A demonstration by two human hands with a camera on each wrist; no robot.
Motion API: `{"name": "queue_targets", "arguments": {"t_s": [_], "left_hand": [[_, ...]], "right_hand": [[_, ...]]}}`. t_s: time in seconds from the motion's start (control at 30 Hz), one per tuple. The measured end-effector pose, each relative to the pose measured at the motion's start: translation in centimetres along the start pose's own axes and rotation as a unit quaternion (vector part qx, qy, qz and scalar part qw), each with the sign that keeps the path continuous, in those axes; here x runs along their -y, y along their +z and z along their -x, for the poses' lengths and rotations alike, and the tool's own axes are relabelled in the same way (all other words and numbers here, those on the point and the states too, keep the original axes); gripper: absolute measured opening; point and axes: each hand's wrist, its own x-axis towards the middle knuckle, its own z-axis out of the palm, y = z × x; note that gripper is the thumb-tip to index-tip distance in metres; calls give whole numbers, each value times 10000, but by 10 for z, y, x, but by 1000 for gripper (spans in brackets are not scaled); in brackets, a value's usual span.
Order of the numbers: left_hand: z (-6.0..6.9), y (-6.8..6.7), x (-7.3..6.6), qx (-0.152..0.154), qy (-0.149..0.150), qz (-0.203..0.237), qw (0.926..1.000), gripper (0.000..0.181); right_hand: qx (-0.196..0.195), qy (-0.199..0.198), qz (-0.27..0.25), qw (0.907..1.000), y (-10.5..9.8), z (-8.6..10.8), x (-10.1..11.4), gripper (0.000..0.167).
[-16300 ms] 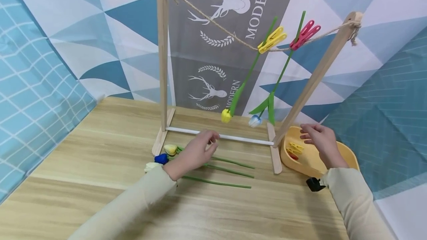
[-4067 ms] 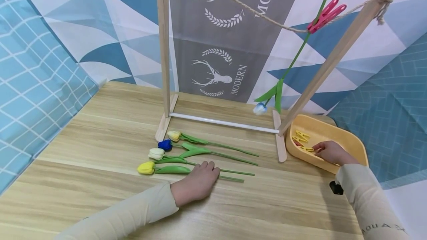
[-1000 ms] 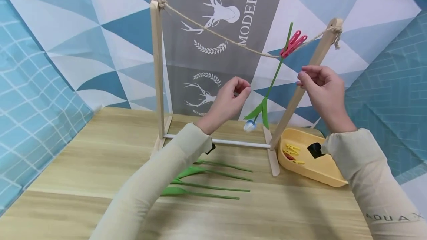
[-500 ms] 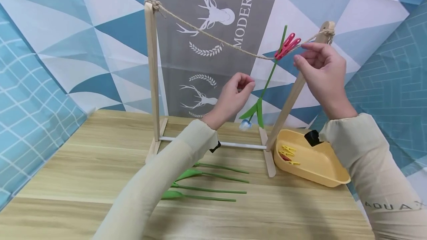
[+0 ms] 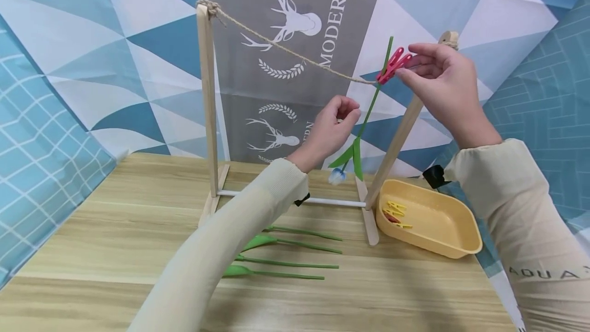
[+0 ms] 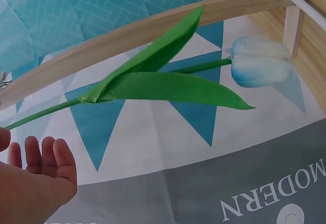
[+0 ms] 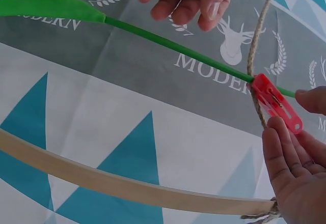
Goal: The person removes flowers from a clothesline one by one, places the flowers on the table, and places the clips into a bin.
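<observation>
A red clothespin [image 5: 392, 68] clips the green stem of a blue-and-white tulip [image 5: 337, 175] to a rope [image 5: 295, 55], so the flower hangs head down. My right hand [image 5: 444, 86] is at the clothespin's handles. In the right wrist view its fingertips [image 7: 277, 127] meet the handle ends, with the thumb near the stem's tip; no squeeze shows. My left hand [image 5: 329, 127] hovers just left of the hanging stem, fingers loosely bent and holding nothing. The left wrist view shows the tulip's leaves [image 6: 168, 86] beyond that hand.
The wooden stand has a left post [image 5: 208, 101], a right post [image 5: 396, 152] and a white bottom rod [image 5: 332, 202]. A yellow tray [image 5: 442, 219] holds several yellow clips [image 5: 396, 208] and something red. Several green stems [image 5: 295, 260] lie on the table, their heads hidden by my left sleeve.
The yellow tulip and yellow clothespin left the rope; the tulip lay on the table with the others. Lately my right hand has risen leftward to the red clothespin, and my left hand has neared the stem.
</observation>
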Motion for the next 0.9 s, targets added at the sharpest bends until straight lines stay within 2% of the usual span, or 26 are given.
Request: {"name": "queue_targets", "arguments": {"t_s": [0.2, 0.33, 0.43, 0.67, 0.9], "left_hand": [[-4, 7, -1, 183, -80, 1, 9998, 23], [-6, 10, 0, 219, -82, -10, 9997, 27], [-7, 12, 1, 241, -87, 10, 9997, 28], [-10, 17, 4, 437, -302, 101, 9985, 36], [-10, 21, 3, 575, -225, 290, 9977, 36]], "right_hand": [[254, 284, 525, 9979, -4, -6, 4, 53], [693, 537, 1142, 9896, -5, -13, 7, 60], [1011, 691, 1371, 9830, -6, -17, 9, 64], [1229, 1009, 1047, 9817, -6, -22, 11, 61], [1216, 1060, 617, 9850, -7, -23, 11, 58]]}}
